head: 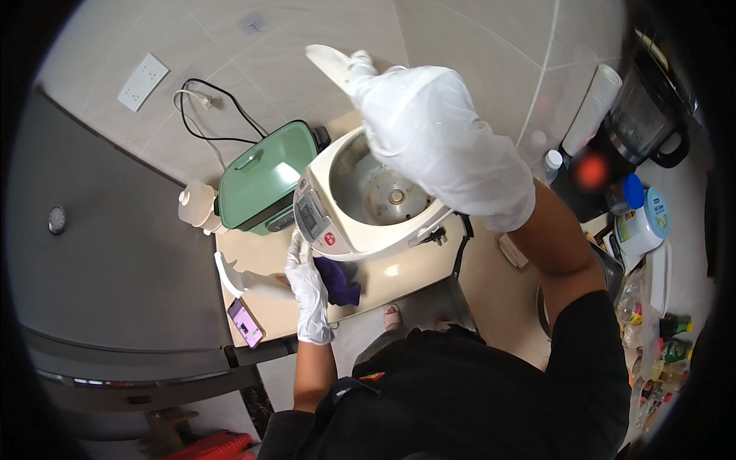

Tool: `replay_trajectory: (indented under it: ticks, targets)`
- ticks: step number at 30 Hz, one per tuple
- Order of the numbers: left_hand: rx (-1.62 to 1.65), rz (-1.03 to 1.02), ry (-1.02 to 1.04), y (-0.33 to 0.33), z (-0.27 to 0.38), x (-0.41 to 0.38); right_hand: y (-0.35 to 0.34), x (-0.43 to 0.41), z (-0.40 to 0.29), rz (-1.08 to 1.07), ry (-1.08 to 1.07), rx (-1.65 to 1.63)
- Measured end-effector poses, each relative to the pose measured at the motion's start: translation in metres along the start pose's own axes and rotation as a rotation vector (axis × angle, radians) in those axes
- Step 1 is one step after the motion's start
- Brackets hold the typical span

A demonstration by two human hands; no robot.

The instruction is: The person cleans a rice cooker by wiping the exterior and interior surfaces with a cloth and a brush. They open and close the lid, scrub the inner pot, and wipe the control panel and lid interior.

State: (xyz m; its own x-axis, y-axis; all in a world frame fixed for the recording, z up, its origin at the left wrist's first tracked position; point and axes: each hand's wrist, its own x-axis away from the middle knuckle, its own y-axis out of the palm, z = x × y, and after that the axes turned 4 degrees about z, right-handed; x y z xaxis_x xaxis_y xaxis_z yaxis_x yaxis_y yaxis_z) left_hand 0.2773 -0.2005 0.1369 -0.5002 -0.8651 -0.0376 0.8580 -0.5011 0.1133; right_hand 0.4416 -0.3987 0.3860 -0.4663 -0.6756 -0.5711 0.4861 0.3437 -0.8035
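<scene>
A cream rice cooker [351, 230] stands before me with its inner pot out. Brown stains mark the metal well [368, 195] around the central sensor. My left hand [305, 282], in a white glove, has its fingers at the cooker's lower front edge, below the display panel [315, 218]; some fingertips are hidden. My right hand [362, 69], also gloved, reaches over the cooker and grips a thin white piece [329, 63], apparently the cooker's raised lid. The white sleeve of the glove hides much of it. Beside my left hand a dark purple cloth [339, 282] lies partly under the cooker.
Left of the cooker are a green electric cooking pot [264, 178], a white spray bottle [247, 279] and a phone [246, 322]. A grey refrigerator [115, 230] borders the counter [397, 282]. A plug [438, 236] sits at the cooker's right; a blender [644, 115] stands further right.
</scene>
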Motion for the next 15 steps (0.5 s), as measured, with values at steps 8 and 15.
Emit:
replay_trajectory:
  ticks: [8, 15]
  targets:
    - [-0.263, -0.021, 0.051, 0.034, 0.04, -0.002, 0.026, 0.019, 0.051, 0.355, -0.029, -0.339]
    - [-0.645, -0.158, 0.19, 0.042, 0.044, -0.005, 0.053, 0.047, 0.111, 0.656, 0.084, -0.486]
